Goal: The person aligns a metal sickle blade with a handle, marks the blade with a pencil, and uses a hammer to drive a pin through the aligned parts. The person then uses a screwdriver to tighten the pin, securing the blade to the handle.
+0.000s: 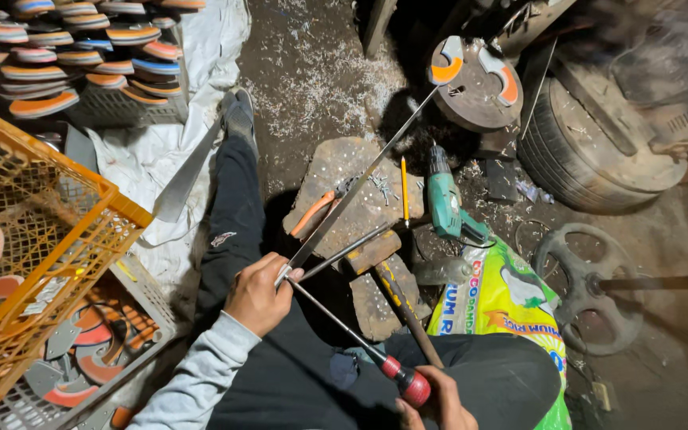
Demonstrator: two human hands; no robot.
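Note:
My left hand (258, 293) grips the near end of a long flat metal strip (364, 177) that slants up and away toward a round stump. My right hand (433, 403), at the bottom edge, holds a screwdriver with a red and black handle (408, 382). Its thin shaft (330, 317) runs up to the strip's end by my left fingers. A second grey bar (345, 252) lies just past my left hand. I sit on the ground, one dark-trousered leg (232, 215) stretched forward.
An orange crate (41, 231) over a grey crate of orange-and-grey curved parts is at left. Ahead lie a flat stone (336, 171) with orange pliers (312, 213), a yellow pencil (404, 189), a green drill (446, 203), a hammer (396, 295), a bright sack (503, 295), a tyre (599, 151) and a wheel (591, 287).

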